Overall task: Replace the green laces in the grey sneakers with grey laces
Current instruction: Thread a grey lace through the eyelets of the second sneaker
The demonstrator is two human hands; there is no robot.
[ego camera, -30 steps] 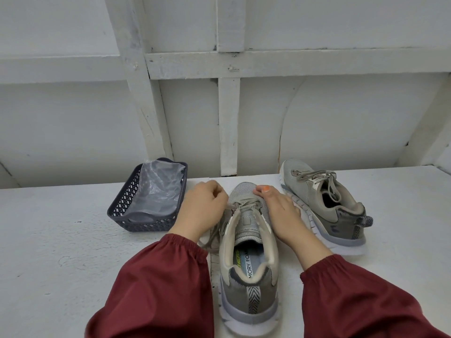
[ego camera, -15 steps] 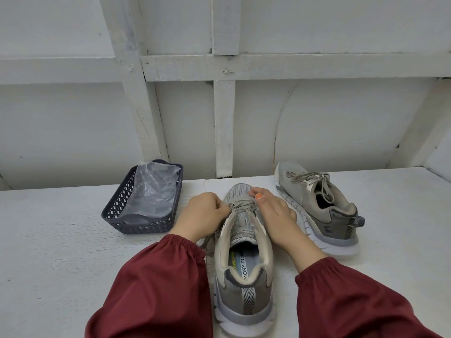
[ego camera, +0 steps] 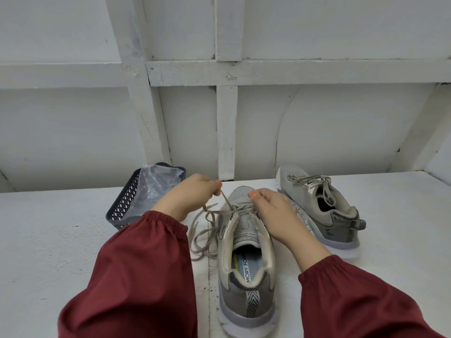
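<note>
A grey sneaker [ego camera: 246, 269] stands in front of me, toe pointing away, heel toward me. Its grey lace [ego camera: 205, 230] runs through the lower eyelets and trails in loose loops on the table to the shoe's left. My left hand [ego camera: 188, 196] pinches one strand of that lace and holds it up and to the left, taut from the eyelets. My right hand [ego camera: 273, 213] rests on the shoe's right side, thumb pressing near the front eyelets. A second grey sneaker [ego camera: 324, 208] with a grey lace tied lies at the right, angled away. No green lace is visible.
A dark blue perforated basket [ego camera: 127, 203] holding a clear plastic bag [ego camera: 156, 186] sits at the left, just behind my left hand. The white table [ego camera: 61, 240] ends at a white panelled wall [ego camera: 227, 132] close behind the shoes.
My left hand has lifted off the shoe and pulled a lace strand up and left; loose lace loops now show beside the shoe. My right hand stays on the shoe.
</note>
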